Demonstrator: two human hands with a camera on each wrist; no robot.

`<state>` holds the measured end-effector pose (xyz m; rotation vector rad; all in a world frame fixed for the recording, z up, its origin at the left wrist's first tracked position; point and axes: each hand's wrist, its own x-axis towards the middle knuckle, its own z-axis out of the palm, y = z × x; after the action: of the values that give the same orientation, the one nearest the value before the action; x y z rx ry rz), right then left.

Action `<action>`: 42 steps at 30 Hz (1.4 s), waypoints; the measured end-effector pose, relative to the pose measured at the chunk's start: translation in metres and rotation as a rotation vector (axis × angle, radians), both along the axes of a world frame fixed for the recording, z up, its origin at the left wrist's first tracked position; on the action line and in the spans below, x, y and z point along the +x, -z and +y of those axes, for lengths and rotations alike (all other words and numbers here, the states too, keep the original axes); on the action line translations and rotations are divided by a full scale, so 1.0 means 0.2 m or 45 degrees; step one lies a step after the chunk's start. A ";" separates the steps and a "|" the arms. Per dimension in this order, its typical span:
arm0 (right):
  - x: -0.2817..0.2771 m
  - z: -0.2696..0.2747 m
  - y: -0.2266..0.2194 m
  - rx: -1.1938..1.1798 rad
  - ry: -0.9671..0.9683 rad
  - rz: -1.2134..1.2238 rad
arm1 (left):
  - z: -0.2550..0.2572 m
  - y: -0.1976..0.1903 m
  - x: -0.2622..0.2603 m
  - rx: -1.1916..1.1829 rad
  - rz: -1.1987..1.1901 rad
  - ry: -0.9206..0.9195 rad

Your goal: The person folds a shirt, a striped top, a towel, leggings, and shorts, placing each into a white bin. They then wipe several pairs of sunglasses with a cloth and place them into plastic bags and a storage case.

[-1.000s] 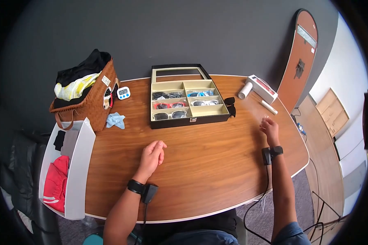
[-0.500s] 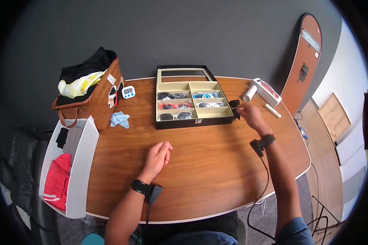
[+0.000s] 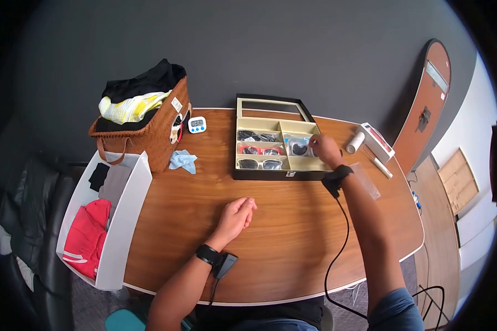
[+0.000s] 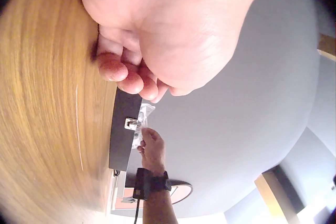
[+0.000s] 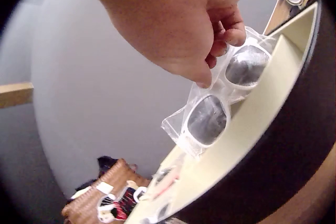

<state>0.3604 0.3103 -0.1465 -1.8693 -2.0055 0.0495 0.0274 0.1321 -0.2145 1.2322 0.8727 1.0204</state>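
My right hand (image 3: 327, 150) pinches a clear plastic bag holding white-framed sunglasses (image 5: 207, 119). They stand tilted at the right column of the open display case (image 3: 259, 175), close over its dividers in the right wrist view. In the left column are dark glasses (image 3: 257, 135), red-framed sunglasses (image 3: 261, 150) and another light-framed pair (image 3: 259, 164). A blue pair behind is mostly hidden by the raised bag. My left hand (image 3: 236, 218) is held over the table in front of the case, its fingers loosely curled with nothing in them.
A brown woven basket (image 3: 149, 135) of clothes and a white box (image 3: 132, 220) stand left. Near them are a timer (image 3: 197, 125) and a blue cloth (image 3: 183, 161). At right lie a white cylinder (image 3: 355, 143), a white carton (image 3: 376, 142), a white stick (image 3: 382, 167) and a clear bag (image 3: 368, 182).
My right hand has moved left from the table's right side to the case and raised the bagged sunglasses there. The left hand keeps its pose, and the head view has shifted.
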 end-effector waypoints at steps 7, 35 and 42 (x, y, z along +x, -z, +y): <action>-0.19 -0.43 -0.34 0.119 -0.286 0.166 | 0.01 0.01 0.03 0.093 -0.079 -0.087; -0.19 -1.02 0.25 -0.792 -0.552 1.579 | -0.01 0.00 0.01 -0.053 0.013 0.121; -0.16 -1.02 0.27 -0.874 -0.602 1.496 | -0.01 -0.01 0.01 -0.024 -0.033 0.125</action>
<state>0.3292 0.1069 -0.2003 -1.0500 -1.5004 1.6839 0.0291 0.1294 -0.2123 1.2316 0.7924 0.9459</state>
